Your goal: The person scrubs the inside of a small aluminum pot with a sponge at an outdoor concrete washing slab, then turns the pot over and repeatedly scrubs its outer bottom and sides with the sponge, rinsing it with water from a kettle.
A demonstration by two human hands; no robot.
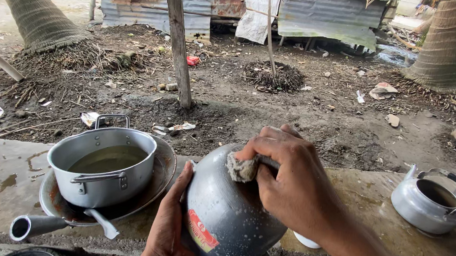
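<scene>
The dark round pot (225, 212) lies tilted between both hands, its base toward the person. The left hand (169, 232) cups its left flank; the right hand (290, 180), above, clenches a grey scouring pad (242, 168) against its upper shoulder. A water-filled saucepan (100, 171) sits left, a kettle (429, 203) right.

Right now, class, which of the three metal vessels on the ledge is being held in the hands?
The round dark pot, tipped sideways; the two-handled pot and kettle stand untouched.
</scene>
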